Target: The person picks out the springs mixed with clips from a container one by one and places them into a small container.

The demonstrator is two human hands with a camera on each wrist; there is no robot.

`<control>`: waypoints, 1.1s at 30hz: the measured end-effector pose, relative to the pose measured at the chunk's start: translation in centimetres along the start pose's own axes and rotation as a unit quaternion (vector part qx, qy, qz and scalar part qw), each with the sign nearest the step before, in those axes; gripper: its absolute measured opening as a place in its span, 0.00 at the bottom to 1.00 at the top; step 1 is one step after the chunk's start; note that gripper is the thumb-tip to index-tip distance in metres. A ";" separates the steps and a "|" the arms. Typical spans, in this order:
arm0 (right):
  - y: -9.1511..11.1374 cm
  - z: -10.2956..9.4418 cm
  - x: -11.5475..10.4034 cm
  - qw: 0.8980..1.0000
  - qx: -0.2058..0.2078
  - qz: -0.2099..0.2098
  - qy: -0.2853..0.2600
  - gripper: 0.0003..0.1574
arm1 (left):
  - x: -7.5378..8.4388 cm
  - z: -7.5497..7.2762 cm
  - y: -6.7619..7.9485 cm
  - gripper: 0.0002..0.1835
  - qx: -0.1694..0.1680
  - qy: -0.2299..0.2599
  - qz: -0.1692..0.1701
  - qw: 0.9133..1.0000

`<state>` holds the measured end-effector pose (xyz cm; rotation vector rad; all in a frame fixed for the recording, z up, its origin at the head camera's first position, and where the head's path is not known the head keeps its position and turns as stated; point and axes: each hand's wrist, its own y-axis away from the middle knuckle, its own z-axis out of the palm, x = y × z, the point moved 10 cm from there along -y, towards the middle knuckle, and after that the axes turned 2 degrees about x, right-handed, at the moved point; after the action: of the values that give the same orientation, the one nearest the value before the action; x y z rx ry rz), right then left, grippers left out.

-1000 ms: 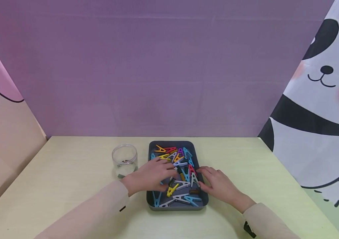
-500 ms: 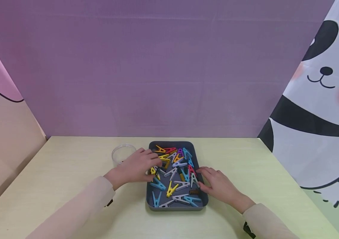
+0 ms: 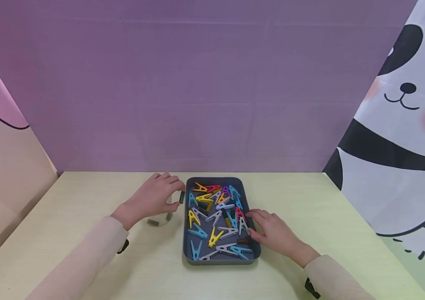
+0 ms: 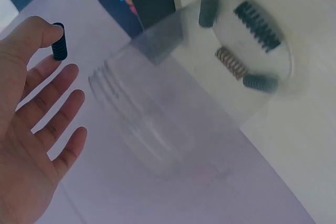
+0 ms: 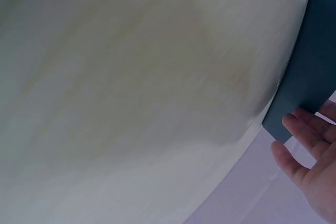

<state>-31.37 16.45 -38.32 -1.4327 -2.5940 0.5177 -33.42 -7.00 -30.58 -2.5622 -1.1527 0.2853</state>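
Note:
Between thumb and forefinger, my left hand [image 3: 148, 198] pinches a small dark coil spring [image 3: 182, 197], held up left of the tray. The left wrist view shows the same spring [image 4: 59, 43] beside the mouth of a clear jar [image 4: 157, 114]. Several springs [image 4: 257, 26] lie at the jar's bottom, one of them copper-coloured [image 4: 231, 62]. In the head view my left hand covers much of the jar. My right hand [image 3: 278, 234] touches the right wall of a dark grey tray [image 3: 220, 262], its fingers loosely bent. Plastic clothespins [image 3: 215, 236] in several colours fill the tray.
Among the clothespins lie more springs, including a brown one [image 3: 243, 241] near the tray's right side. The pale wooden table [image 3: 85, 233] meets a purple backdrop [image 3: 197, 104] at its far edge. A panda print [image 3: 403, 146] hangs at the right.
My left hand has lifted out of the tray and moved left to the jar, carrying the spring. More of the clothespins now show. My right hand has stayed at the tray's edge.

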 end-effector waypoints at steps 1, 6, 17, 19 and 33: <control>0.0 0.0 0.0 1.000 -0.001 0.001 0.000 0.25 | -0.3 -0.2 0.1 0.17 0.005 0.002 -0.006 1.000; 0.0 -0.1 -0.1 1.000 0.000 -0.001 -0.001 0.25 | -2.4 -0.8 0.6 0.17 0.020 0.009 -0.045 0.999; 0.1 0.0 0.0 1.000 -0.003 0.003 0.000 0.25 | -5.2 -0.8 2.1 0.18 0.020 0.014 -0.102 0.994; 0.1 0.0 0.0 1.000 -0.003 0.002 0.001 0.25 | -5.6 -0.5 2.3 0.17 0.019 0.016 -0.108 0.994; 0.1 -0.1 0.0 1.000 -0.002 0.000 -0.003 0.25 | -6.5 0.4 2.6 0.16 0.006 0.035 -0.121 0.992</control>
<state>-31.30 16.47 -38.28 -1.4338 -2.6019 0.5176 -36.02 -13.42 -31.55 -2.3698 -1.4111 0.1433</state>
